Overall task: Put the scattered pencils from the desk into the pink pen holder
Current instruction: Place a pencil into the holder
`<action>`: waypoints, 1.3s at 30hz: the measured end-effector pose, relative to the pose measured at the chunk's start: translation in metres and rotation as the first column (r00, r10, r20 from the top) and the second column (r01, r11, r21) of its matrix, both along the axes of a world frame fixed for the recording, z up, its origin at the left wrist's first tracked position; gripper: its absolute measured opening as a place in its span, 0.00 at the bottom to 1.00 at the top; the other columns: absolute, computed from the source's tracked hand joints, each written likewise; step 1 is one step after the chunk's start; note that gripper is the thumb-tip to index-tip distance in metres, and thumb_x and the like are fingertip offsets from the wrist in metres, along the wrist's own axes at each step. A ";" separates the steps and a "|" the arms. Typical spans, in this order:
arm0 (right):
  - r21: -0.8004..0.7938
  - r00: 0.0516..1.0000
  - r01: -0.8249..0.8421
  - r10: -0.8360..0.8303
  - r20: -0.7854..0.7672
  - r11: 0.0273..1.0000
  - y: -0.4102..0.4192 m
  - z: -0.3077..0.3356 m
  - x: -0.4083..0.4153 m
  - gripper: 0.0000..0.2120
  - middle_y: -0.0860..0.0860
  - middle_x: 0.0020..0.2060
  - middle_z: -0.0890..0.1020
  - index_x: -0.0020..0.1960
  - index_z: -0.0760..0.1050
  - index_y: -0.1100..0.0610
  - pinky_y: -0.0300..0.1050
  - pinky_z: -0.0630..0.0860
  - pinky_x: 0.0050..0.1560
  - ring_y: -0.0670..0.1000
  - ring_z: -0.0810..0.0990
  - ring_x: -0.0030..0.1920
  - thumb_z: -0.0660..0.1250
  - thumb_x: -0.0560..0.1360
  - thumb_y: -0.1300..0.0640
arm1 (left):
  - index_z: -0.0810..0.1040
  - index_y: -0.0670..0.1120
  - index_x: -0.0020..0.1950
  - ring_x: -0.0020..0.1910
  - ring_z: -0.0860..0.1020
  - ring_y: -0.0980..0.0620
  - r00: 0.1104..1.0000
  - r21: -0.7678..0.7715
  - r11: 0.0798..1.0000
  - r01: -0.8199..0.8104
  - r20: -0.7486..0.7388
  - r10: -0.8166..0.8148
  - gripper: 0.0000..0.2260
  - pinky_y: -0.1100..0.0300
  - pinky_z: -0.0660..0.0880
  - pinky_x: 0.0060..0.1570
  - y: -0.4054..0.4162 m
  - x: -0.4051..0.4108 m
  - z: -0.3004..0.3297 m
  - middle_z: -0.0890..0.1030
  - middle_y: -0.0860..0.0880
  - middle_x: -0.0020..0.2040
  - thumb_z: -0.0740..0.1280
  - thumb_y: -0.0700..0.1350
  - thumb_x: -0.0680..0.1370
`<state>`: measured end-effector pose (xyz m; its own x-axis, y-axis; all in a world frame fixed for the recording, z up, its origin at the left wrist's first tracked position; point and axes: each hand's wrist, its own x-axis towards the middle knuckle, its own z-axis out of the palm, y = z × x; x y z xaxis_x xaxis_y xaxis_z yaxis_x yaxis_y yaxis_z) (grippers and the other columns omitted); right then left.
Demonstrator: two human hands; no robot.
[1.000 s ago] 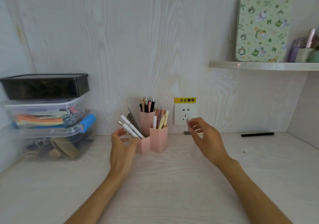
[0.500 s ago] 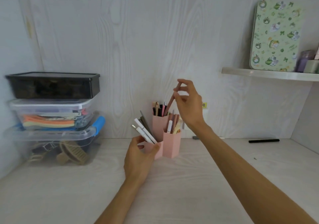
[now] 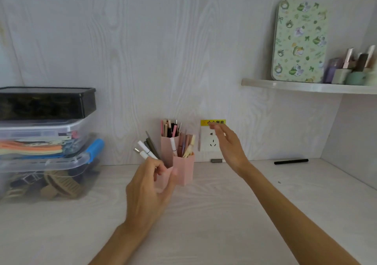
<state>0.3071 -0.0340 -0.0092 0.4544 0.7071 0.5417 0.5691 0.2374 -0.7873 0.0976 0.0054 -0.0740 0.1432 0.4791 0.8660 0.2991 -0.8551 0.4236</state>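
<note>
Only readable text: yellow sticker (image 3: 213, 122) above the wall socket (image 3: 210, 142), at 12 o'clock from it. Black Chinese characters, blurred; fingers cover the lower edge.

Pen holder (image 3: 183, 168) mid-surface (image 3: 224, 213), against back wall, pencils (image 3: 184, 142) upright inside; stacked boxes (image 3: 44, 142) far left; socket (image 3: 210, 142) just behind right of holder; loose pen (image 3: 291, 161) far right along wall; shelf (image 3: 306, 88) above it, carrying tin (image 3: 299, 42) and bottles (image 3: 350, 68).
</note>
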 end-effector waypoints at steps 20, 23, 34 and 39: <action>-0.445 0.630 0.690 -0.170 0.758 0.571 -0.081 -0.067 0.219 0.16 0.54 0.60 0.75 0.63 0.70 0.54 0.48 0.71 0.57 0.54 0.71 0.59 0.52 0.79 0.62 | 0.68 0.47 0.67 0.65 0.65 0.49 0.685 -0.198 0.968 -0.154 -0.727 -0.040 0.16 0.57 0.62 0.60 0.008 0.217 -0.018 0.70 0.49 0.65 0.54 0.49 0.80; -0.429 0.645 0.636 -0.137 0.752 0.642 -0.073 -0.065 0.213 0.13 0.53 0.55 0.78 0.60 0.74 0.53 0.45 0.70 0.52 0.53 0.73 0.55 0.54 0.80 0.59 | 0.71 0.47 0.63 0.62 0.67 0.48 0.609 -0.129 0.969 -0.213 -0.793 0.028 0.13 0.58 0.63 0.57 0.006 0.213 -0.011 0.73 0.48 0.61 0.55 0.45 0.80; -0.450 0.747 0.305 0.081 0.660 0.839 -0.069 -0.065 0.102 0.14 0.49 0.54 0.77 0.61 0.75 0.47 0.44 0.71 0.52 0.51 0.73 0.55 0.58 0.79 0.56 | 0.74 0.55 0.61 0.55 0.70 0.54 0.681 -0.046 0.995 -0.089 -0.731 0.027 0.14 0.61 0.68 0.50 -0.016 0.089 -0.020 0.74 0.55 0.54 0.53 0.52 0.81; -0.453 0.804 0.122 0.179 0.566 0.883 -0.053 -0.067 0.033 0.13 0.47 0.55 0.78 0.59 0.76 0.45 0.45 0.71 0.57 0.49 0.73 0.56 0.60 0.78 0.55 | 0.76 0.57 0.60 0.56 0.70 0.58 0.716 -0.173 0.982 -0.075 -0.695 -0.068 0.12 0.63 0.73 0.49 -0.005 0.024 -0.016 0.74 0.59 0.54 0.58 0.53 0.79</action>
<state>0.3399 -0.0872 -0.0762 0.1370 0.9407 0.3104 0.9444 -0.0295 -0.3274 0.1216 0.0007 -0.0905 0.6675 0.6133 0.4223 0.5723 -0.7853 0.2360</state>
